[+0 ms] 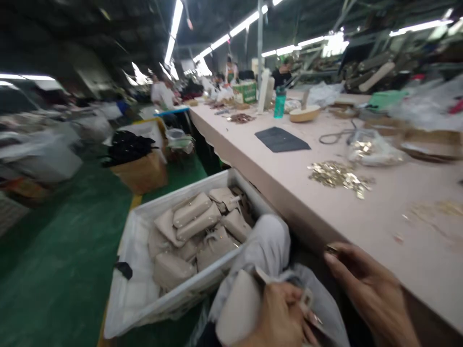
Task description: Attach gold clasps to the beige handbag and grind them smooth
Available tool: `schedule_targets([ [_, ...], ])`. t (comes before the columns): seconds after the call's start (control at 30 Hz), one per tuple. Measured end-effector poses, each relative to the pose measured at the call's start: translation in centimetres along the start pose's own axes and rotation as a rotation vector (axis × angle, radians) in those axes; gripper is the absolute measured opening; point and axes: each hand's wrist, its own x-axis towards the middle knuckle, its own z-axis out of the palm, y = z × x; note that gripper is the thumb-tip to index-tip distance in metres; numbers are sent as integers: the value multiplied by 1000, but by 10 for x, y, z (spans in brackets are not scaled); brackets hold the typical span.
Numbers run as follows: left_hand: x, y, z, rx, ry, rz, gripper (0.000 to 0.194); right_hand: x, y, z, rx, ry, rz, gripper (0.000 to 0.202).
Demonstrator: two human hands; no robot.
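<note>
On my lap lies a beige leather bag (240,303), partly covered by my left hand (284,311). The fingers of that hand are wrapped round the bag's edge, near a strap loop and a small shiny metal fitting. My right hand (372,284) is raised by the table edge, apart from the bag. Between its thumb and forefinger it pinches a small metal piece (332,249), blurred, brassy in look. A pile of gold metal pieces (334,174) lies on the table beyond that hand.
Left of my knees, a white plastic crate (135,246) holds several beige bags. The long pink-topped table (289,168) bears a black sheet (280,140), a plastic bag of metal pieces (371,147) and a green bottle (279,102). A brown carton (139,173) stands on the green floor; people work farther back.
</note>
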Motion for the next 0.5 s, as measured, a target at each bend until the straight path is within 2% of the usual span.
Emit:
schedule_targets([
  [0.07,-5,-3,12,62,-28,15,36,-29,-6,8,25,15,-3,43],
  [0.1,-6,-1,14,60,-52,15,35,-40,-7,13,19,14,-15,39],
  [0.23,-3,8,10,43,-90,-15,34,-66,1,20,-17,-66,-72,20],
  [0.33,-4,10,9,41,-90,-1,33,-75,8,18,-48,-77,-30,18],
  [0.5,-6,9,10,58,-92,24,28,-75,10,17,-9,-162,55,19],
])
